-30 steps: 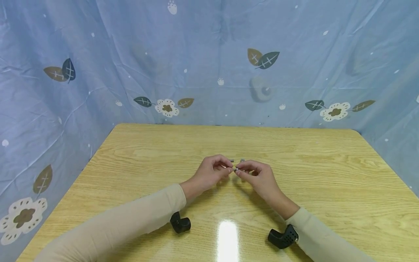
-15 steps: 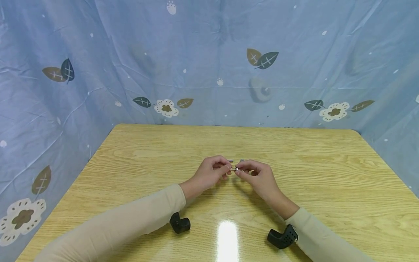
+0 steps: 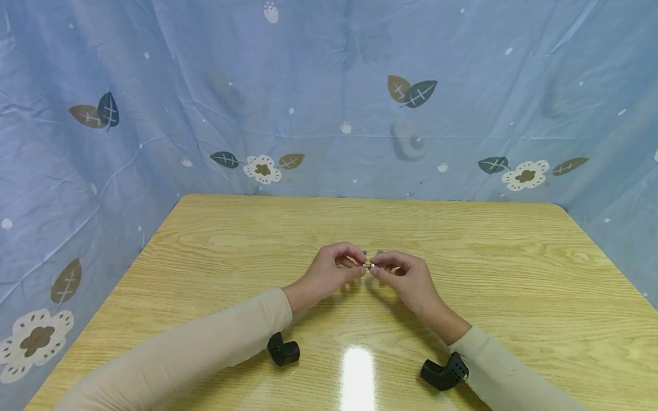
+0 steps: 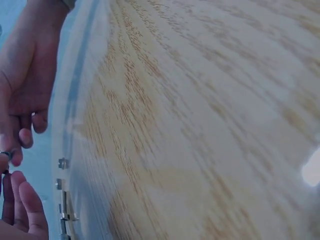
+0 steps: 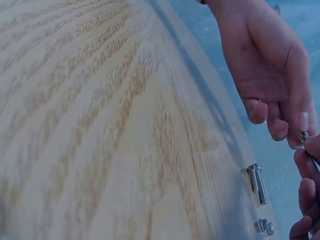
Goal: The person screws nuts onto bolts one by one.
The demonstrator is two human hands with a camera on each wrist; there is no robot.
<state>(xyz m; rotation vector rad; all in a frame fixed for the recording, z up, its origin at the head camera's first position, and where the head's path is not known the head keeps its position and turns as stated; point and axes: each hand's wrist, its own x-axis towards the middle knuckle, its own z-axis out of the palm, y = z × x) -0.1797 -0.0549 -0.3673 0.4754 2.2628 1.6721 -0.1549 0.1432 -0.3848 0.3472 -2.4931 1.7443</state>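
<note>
A small metal bolt (image 3: 368,266) spans the gap between my fingertips, above the table. My left hand (image 3: 331,269) pinches its left end between thumb and fingers. At the right end, my right hand (image 3: 408,278) pinches what looks like a nut (image 4: 6,155). Fingers hide much of both parts. A hex-shaped metal end (image 5: 303,136) shows at the left fingertips in the right wrist view. Behind the hands, bolts (image 5: 257,184) lie on the tabletop, with nuts (image 5: 263,226) near them.
The wood-grain table (image 3: 247,234) reaches back to a blue patterned curtain (image 3: 329,103), which also hangs at both sides. Black wrist-worn devices (image 3: 284,350) sit under both forearms, close to the tabletop.
My left fingers draw back slightly from the bolt, baring more of its shaft, then close in on it again. My right hand keeps its place and its pinch.
</note>
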